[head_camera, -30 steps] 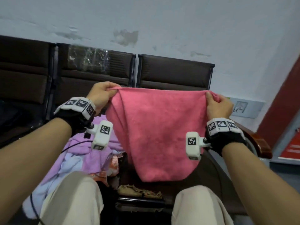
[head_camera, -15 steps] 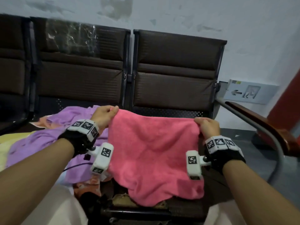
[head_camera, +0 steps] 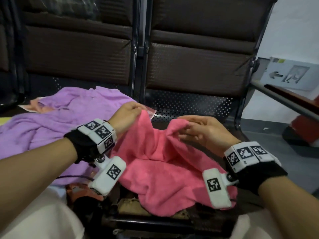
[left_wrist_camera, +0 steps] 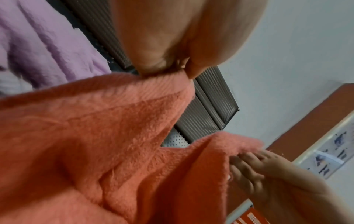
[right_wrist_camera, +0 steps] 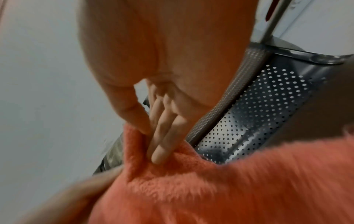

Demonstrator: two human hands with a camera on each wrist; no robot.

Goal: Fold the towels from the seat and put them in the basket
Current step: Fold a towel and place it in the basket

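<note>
Where the pink towel (head_camera: 160, 171) sags, perforated metal seat (head_camera: 189, 104) (dark backrests (head_camera: 198, 54) behind).

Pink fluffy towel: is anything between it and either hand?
No. The left hand pinches one corner of the pink fluffy towel; the right hand pinches the other. No basket is in view.

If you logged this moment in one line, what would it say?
step: laying pink towel on seat | left hand: pinches corner | right hand: pinches corner | purple towel: unfolded | basket: unseen
</note>
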